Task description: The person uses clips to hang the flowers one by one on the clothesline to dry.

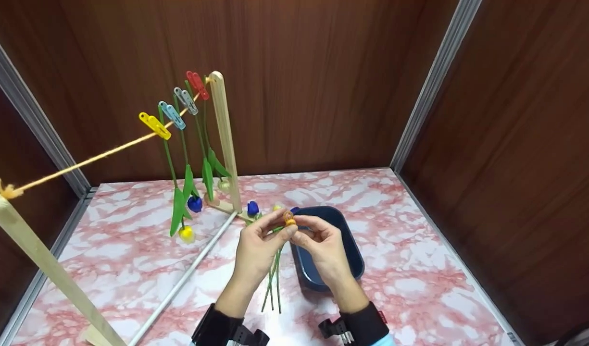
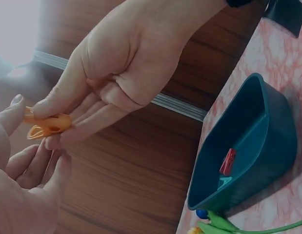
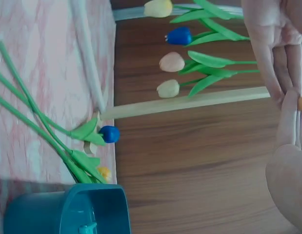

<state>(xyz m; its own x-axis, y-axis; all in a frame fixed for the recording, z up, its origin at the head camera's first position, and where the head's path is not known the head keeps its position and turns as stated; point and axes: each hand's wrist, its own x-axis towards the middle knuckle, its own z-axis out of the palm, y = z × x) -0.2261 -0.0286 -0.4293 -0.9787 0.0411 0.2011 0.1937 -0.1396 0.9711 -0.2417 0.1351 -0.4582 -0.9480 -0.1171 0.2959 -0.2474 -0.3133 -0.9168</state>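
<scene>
Between both hands is an orange clothespin (image 1: 289,218), held up in front of the body near the dark blue bin. My left hand (image 1: 258,247) pinches it with thumb and finger from the left. From the other side the right hand (image 1: 327,247) pinches it too; in the left wrist view the right thumb lies over the clothespin (image 2: 53,123). Under the hands, several tulips lie on the table, their green stems (image 1: 277,278) pointing toward the body. One has a blue head (image 1: 253,208); a yellow head (image 3: 104,172) shows beside the bin.
A string (image 1: 102,154) runs between two wooden posts. Yellow (image 1: 155,126), light blue, grey and red clothespins hold upside-down tulips along it. The bin (image 2: 282,141) contains a red clothespin (image 2: 228,162) and a pale teal one (image 2: 224,182). A white rod (image 1: 183,276) joins the post bases.
</scene>
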